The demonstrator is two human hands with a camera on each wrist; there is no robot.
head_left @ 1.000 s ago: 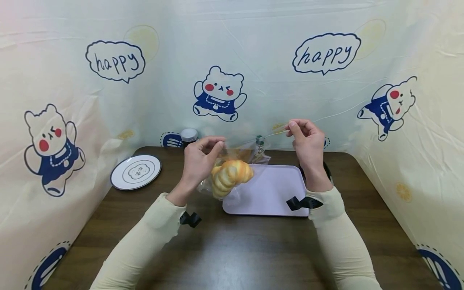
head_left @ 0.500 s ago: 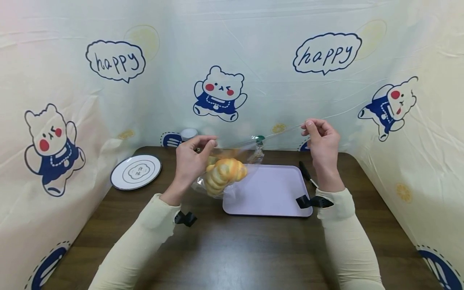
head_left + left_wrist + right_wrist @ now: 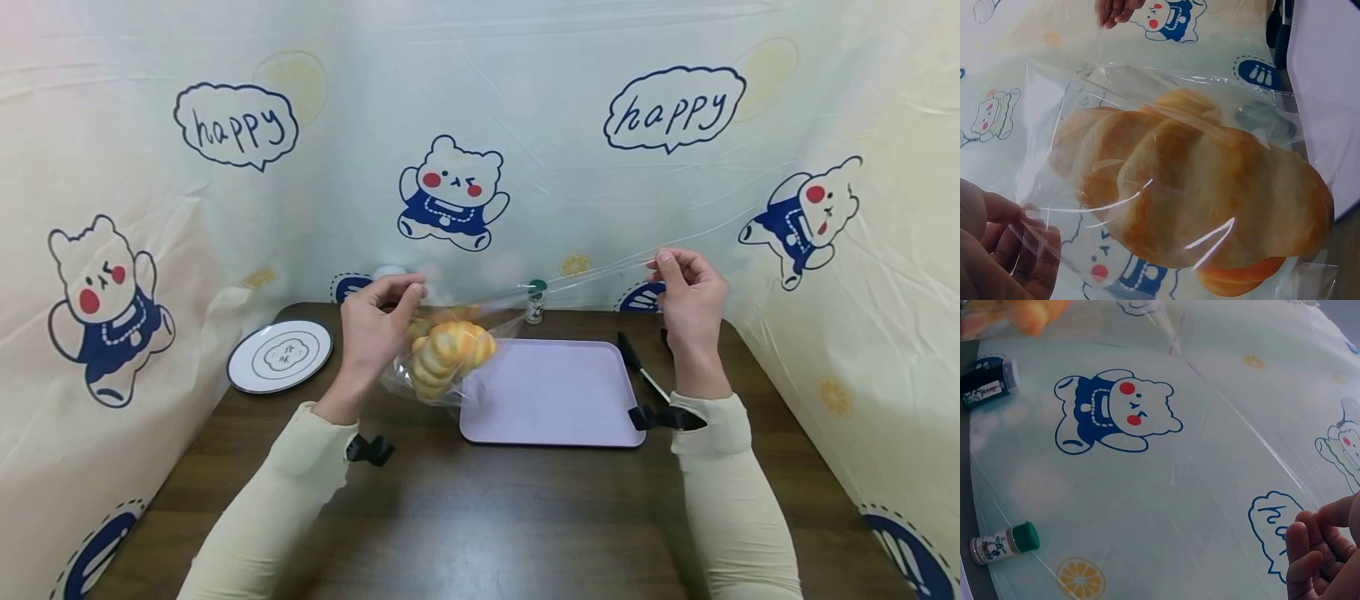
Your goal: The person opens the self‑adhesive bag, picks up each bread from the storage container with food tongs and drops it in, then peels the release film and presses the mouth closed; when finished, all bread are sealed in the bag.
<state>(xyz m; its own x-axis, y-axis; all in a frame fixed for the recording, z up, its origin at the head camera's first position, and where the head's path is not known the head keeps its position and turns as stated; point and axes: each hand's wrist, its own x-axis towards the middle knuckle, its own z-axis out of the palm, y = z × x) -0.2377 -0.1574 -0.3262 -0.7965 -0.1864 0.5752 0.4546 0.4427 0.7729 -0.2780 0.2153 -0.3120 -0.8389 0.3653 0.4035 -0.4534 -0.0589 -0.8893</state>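
My left hand (image 3: 375, 329) pinches a clear plastic bag (image 3: 1041, 150) by its edge. Inside the bag is a ridged, golden croissant-shaped bread (image 3: 450, 354), and more orange-brown bread partly shows behind it. The bag hangs over the left end of a lilac tray (image 3: 555, 400). From the bag, a thin clear plastic strip (image 3: 592, 276) stretches taut up to the right, where my right hand (image 3: 693, 300) pinches its end between thumb and fingers. In the right wrist view the strip runs as a pale line to the fingertips.
A white plate (image 3: 280, 357) lies at the left. Behind my left hand stands a dark jar (image 3: 988, 384) with a pale lid. A green-capped shaker (image 3: 535, 302) stands behind the tray. A black-handled knife (image 3: 630, 353) lies along the tray's right side. Patterned cloth surrounds the table.
My right hand has moved right, and my left hand has moved left with the bagged bread. The clear strip between them has lengthened. More of the tray, shaker and knife shows.
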